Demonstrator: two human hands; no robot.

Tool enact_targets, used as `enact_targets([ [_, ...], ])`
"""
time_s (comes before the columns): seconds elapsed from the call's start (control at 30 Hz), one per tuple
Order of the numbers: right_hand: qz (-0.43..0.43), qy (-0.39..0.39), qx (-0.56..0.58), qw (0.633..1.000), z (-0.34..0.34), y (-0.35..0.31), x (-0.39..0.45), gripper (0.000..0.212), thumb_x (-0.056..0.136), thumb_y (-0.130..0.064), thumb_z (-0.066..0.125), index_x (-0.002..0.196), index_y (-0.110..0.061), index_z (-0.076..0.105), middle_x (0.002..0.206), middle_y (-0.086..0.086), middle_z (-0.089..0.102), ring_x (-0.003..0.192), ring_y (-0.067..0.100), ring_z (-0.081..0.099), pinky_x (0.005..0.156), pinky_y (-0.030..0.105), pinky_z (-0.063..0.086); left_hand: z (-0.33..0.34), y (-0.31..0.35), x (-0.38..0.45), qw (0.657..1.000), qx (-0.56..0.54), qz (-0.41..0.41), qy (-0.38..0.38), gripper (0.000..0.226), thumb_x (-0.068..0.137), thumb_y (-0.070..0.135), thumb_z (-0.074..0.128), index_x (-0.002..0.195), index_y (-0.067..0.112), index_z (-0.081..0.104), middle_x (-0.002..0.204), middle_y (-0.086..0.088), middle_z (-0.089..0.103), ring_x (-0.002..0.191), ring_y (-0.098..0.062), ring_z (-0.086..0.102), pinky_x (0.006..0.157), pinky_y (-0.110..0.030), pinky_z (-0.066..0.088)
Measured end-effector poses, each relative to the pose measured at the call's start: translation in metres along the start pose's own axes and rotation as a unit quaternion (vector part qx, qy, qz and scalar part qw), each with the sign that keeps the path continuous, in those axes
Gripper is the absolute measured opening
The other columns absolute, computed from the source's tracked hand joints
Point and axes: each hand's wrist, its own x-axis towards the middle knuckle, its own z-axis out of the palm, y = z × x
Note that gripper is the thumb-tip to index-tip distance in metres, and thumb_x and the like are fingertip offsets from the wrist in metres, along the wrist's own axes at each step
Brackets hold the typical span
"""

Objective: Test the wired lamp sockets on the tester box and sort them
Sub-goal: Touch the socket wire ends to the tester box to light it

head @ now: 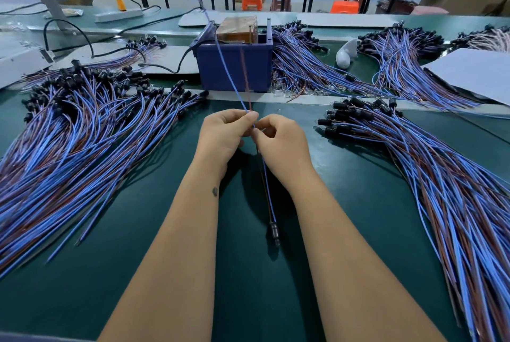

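A small black lamp socket (274, 232) hangs low between the forearms over the green table (138, 231). The left hand (225, 134) and right hand (281, 139) pinch its blue-and-brown wires (267, 190), whose ends reach the dark blue plastic tester box (234, 65) beyond.

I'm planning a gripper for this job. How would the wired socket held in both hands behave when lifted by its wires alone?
Probably floppy: the wired socket hangs below the left hand and right hand, which pinch its thin wires. Likely light, since fingertip pinches carry it. The free ends toward the tester box stand fairly straight, so there is some springiness.
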Motion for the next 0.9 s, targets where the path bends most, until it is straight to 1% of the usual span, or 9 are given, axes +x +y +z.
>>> enact_targets([
  [0.07, 0.003, 0.002, 0.002, 1.000, 0.0004, 0.0007, 0.0003, 0.009, 0.091, -0.024, 0.064, 0.089, -0.017, 0.070, 0.070, -0.008, 0.061, 0.072, 0.015, 0.058, 0.065, 0.026, 0.041, 0.0020, -0.0003, -0.0001, 1.000, 0.014, 0.007, -0.008, 0.011, 0.090, 0.028, 0.069, 0.081, 0.023, 0.073, 0.063, 0.015, 0.067, 0.060, 0.006, 0.060, 0.063, -0.019, 0.043],
  [0.17, 0.003, 0.002, 0.010, 1.000, 0.0009, 0.0001, 0.0009, 0.010, 0.092, -0.018, 0.063, 0.094, -0.013, 0.072, 0.075, -0.005, 0.063, 0.076, 0.015, 0.059, 0.068, 0.025, 0.042, 0.0026, 0.0007, 0.0015, 1.000, 0.011, -0.001, -0.002, 0.025, 0.097, 0.035, 0.058, 0.079, 0.026, 0.074, 0.072, 0.013, 0.072, 0.061, 0.003, 0.060, 0.061, -0.019, 0.043],
  [0.3, 0.012, 0.005, 0.034, 0.999, -0.0001, -0.0003, 0.0020, 0.010, 0.093, -0.016, 0.061, 0.091, -0.013, 0.071, 0.069, -0.011, 0.060, 0.072, 0.011, 0.056, 0.066, 0.022, 0.040, 0.0010, -0.0005, 0.0025, 1.000, -0.017, 0.001, 0.005, 0.022, 0.096, 0.027, 0.062, 0.077, 0.023, 0.073, 0.074, 0.009, 0.071, 0.069, -0.007, 0.062, 0.073, -0.031, 0.050],
  [0.43, 0.035, 0.027, 0.068, 0.997, -0.0019, -0.0007, 0.0023, 0.012, 0.094, -0.014, 0.058, 0.092, -0.011, 0.070, 0.071, -0.006, 0.061, 0.075, 0.016, 0.059, 0.074, 0.031, 0.048, 0.0001, -0.0014, 0.0045, 0.999, -0.012, -0.003, 0.048, 0.014, 0.098, 0.024, 0.057, 0.087, 0.021, 0.066, 0.067, 0.013, 0.068, 0.058, -0.001, 0.061, 0.059, -0.021, 0.047],
  [0.53, 0.046, 0.038, 0.086, 0.995, -0.0036, 0.0003, 0.0031, 0.013, 0.095, -0.012, 0.055, 0.098, -0.015, 0.068, 0.073, -0.002, 0.060, 0.074, 0.016, 0.058, 0.076, 0.034, 0.050, -0.0007, -0.0009, 0.0065, 0.997, -0.023, -0.016, 0.075, 0.016, 0.099, 0.016, 0.048, 0.091, 0.023, 0.060, 0.061, 0.013, 0.064, 0.050, 0.000, 0.058, 0.050, -0.017, 0.043],
  [0.63, 0.048, 0.040, 0.089, 0.994, -0.0042, 0.0018, 0.0035, 0.019, 0.095, -0.012, 0.053, 0.108, -0.018, 0.066, 0.068, -0.004, 0.055, 0.067, 0.014, 0.054, 0.069, 0.029, 0.048, -0.0009, -0.0005, 0.0077, 0.995, -0.049, -0.026, 0.082, 0.022, 0.095, 0.009, 0.041, 0.092, 0.023, 0.056, 0.056, 0.013, 0.057, 0.047, -0.004, 0.052, 0.048, -0.019, 0.041],
  [0.73, 0.047, 0.043, 0.083, 0.994, -0.0045, 0.0031, 0.0044, 0.024, 0.095, -0.011, 0.052, 0.114, -0.018, 0.065, 0.065, -0.007, 0.051, 0.064, 0.012, 0.051, 0.064, 0.024, 0.043, -0.0017, -0.0012, 0.0078, 0.993, -0.075, -0.014, 0.091, 0.018, 0.100, 0.016, 0.042, 0.090, 0.022, 0.055, 0.051, 0.014, 0.050, 0.045, -0.005, 0.045, 0.048, -0.020, 0.039],
  [0.83, 0.044, 0.031, 0.083, 0.995, -0.0038, 0.0036, 0.0043, 0.026, 0.096, -0.012, 0.051, 0.117, -0.018, 0.066, 0.065, -0.008, 0.050, 0.065, 0.011, 0.050, 0.062, 0.018, 0.042, -0.0028, -0.0025, 0.0079, 0.991, -0.066, 0.002, 0.114, 0.016, 0.102, 0.021, 0.045, 0.088, 0.022, 0.054, 0.055, 0.011, 0.051, 0.047, -0.005, 0.044, 0.046, -0.018, 0.038],
  [0.9, 0.040, 0.013, 0.079, 0.996, -0.0027, 0.0031, 0.0037, 0.027, 0.097, -0.013, 0.051, 0.118, -0.018, 0.066, 0.066, -0.007, 0.050, 0.066, 0.012, 0.049, 0.065, 0.020, 0.043, -0.0043, -0.0033, 0.0079, 0.990, -0.058, 0.012, 0.130, 0.015, 0.101, 0.020, 0.046, 0.088, 0.022, 0.054, 0.057, 0.010, 0.055, 0.048, -0.006, 0.046, 0.045, -0.015, 0.038],
])
